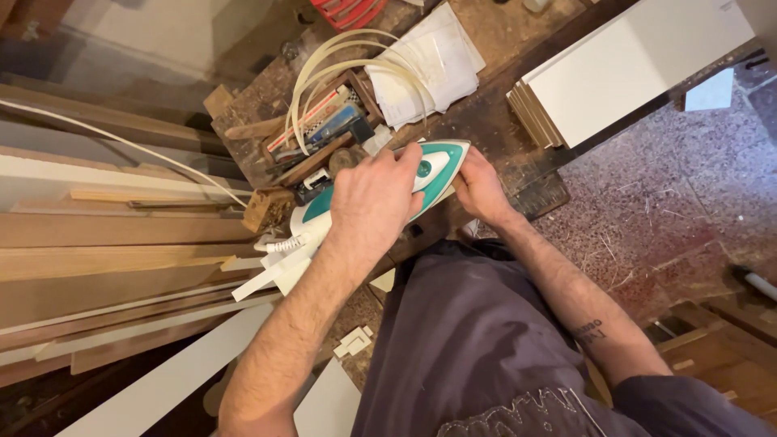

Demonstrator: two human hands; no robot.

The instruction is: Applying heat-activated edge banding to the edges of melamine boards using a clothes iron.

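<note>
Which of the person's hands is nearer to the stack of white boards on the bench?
Right. The right hand is at the iron's tip, nearest the white boards; the left hand grips the iron farther away.

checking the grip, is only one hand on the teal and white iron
No, the left hand lies over the iron and the right hand touches its tip.

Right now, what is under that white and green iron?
The iron sits over a worn wooden workbench, left hand on top, right hand at its tip. Whatever lies directly beneath stays hidden.
</note>
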